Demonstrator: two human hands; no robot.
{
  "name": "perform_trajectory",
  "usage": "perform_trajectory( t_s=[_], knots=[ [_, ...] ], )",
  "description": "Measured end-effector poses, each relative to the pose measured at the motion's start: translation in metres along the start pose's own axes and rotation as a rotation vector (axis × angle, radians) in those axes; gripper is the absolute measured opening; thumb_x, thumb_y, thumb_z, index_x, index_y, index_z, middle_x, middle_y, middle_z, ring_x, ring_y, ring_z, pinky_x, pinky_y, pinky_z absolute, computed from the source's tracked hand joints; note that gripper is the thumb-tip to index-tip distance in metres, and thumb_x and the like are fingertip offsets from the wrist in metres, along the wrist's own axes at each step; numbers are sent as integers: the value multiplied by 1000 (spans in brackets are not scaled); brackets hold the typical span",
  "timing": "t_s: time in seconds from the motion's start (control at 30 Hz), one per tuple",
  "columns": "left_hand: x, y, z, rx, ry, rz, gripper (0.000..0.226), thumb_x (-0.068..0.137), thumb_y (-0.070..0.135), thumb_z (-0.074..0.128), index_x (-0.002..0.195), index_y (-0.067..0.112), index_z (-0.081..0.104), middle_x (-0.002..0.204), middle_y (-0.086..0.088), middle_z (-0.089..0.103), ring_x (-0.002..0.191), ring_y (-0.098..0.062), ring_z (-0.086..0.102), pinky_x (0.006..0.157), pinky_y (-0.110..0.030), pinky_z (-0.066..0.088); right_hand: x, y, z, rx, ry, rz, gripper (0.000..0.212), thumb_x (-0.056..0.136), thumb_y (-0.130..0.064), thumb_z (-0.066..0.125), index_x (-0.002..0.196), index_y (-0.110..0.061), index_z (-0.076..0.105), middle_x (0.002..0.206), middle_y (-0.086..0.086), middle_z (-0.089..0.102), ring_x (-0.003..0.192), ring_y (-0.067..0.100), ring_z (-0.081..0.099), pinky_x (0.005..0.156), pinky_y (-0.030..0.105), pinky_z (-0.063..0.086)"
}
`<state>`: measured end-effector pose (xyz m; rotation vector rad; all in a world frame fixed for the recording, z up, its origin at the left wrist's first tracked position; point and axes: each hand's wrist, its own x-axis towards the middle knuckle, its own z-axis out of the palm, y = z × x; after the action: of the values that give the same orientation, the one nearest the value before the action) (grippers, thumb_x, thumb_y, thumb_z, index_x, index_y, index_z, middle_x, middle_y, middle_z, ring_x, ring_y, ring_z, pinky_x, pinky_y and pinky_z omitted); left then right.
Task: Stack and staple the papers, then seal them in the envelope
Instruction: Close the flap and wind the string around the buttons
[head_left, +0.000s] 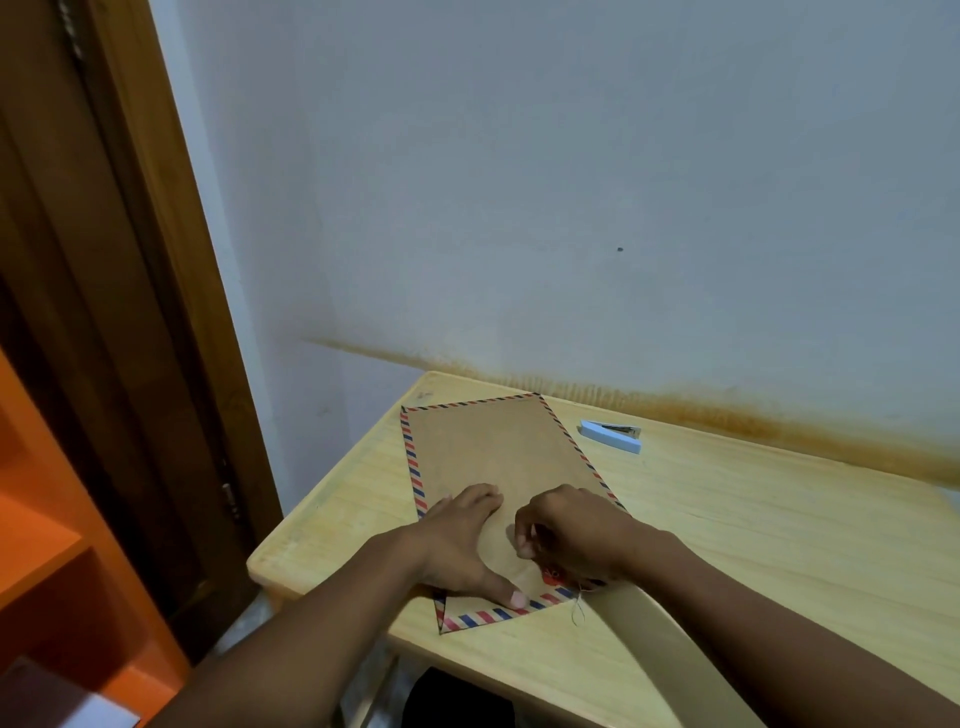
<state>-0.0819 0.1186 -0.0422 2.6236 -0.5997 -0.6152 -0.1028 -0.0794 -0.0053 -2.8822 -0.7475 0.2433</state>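
A brown envelope (493, 452) with a red and blue striped border lies flat on the wooden table (753, 530), its flap end nearest me. My left hand (462, 545) presses flat on its near left part, thumb on the striped flap edge. My right hand (571, 535) is curled over the flap near a small red closure disc (551, 573), fingers pinched on a thin string (577, 608) that dangles off the flap. A light blue stapler (612, 435) rests beyond the envelope to the right. No loose papers are visible.
The table stands against a pale wall (571, 182) with a brown stain along its base. A dark wooden door frame (130, 312) and an orange shelf (47, 545) are at the left. A pale chair back (644, 649) rises at the table's near edge.
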Motion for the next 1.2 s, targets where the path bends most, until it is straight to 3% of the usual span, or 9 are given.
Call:
perform_trajectory(
  t_s=[0.17, 0.4, 0.47, 0.6, 0.7, 0.87, 0.97, 1.2],
  knots=[
    [-5, 6, -3, -17, -3, -8, 132, 64, 71, 81, 163, 32, 2, 169, 20, -7, 159, -26, -4, 127, -53, 15, 17, 7, -2, 184, 9, 49, 19, 92, -12, 62, 85, -27, 72, 84, -10, 74, 79, 8, 68, 78, 34, 58],
    [-3, 12, -2, -10, 77, -10, 129, 60, 73, 82, 161, 26, 16, 165, 15, 13, 151, -22, 23, 122, -47, 31, 19, 32, -6, 203, 48, 146, 12, 93, -14, 65, 87, -22, 72, 76, -19, 67, 79, 2, 67, 73, 17, 51],
    [0, 15, -1, -8, 101, -23, 126, 59, 75, 81, 159, 25, 21, 162, 12, 20, 147, -23, 29, 120, -47, 35, 11, 39, -7, 195, 55, 173, 11, 93, -16, 66, 86, -22, 72, 77, -19, 66, 78, 2, 66, 74, 22, 53],
    [4, 24, 0, 33, 164, -58, 117, 61, 83, 74, 152, 24, 31, 151, 7, 33, 139, -21, 37, 115, -44, 37, -8, 48, -5, 109, 78, 169, 17, 95, -20, 62, 82, -31, 64, 73, -25, 58, 74, 2, 59, 66, 17, 45],
    [7, 28, 5, 84, 214, -70, 113, 60, 88, 68, 147, 23, 35, 145, 5, 37, 134, -20, 40, 113, -44, 37, -24, 50, -2, 81, 67, 173, 17, 97, -22, 58, 86, -34, 64, 82, -20, 62, 80, 5, 59, 70, 25, 50],
    [6, 29, 6, 72, 202, -80, 112, 62, 87, 68, 148, 23, 33, 148, 4, 36, 136, -21, 40, 114, -45, 37, -54, 40, 4, -34, 105, 123, 18, 93, -16, 57, 96, -29, 69, 92, -13, 62, 84, 9, 56, 71, 28, 48],
    [5, 29, 4, 65, 182, -90, 113, 64, 84, 70, 150, 22, 31, 152, 4, 32, 139, -22, 39, 115, -45, 38, -68, 28, 9, -101, 103, 79, 16, 95, -22, 56, 103, -29, 67, 103, -10, 65, 92, 13, 60, 76, 30, 52],
    [8, 24, 6, 52, 140, -108, 118, 62, 84, 71, 153, 25, 25, 157, 5, 27, 141, -24, 39, 114, -46, 42, -90, 4, 18, -161, 146, -31, 29, 101, -32, 43, 120, -28, 65, 105, -4, 65, 92, 17, 63, 76, 33, 54]
  ],
)
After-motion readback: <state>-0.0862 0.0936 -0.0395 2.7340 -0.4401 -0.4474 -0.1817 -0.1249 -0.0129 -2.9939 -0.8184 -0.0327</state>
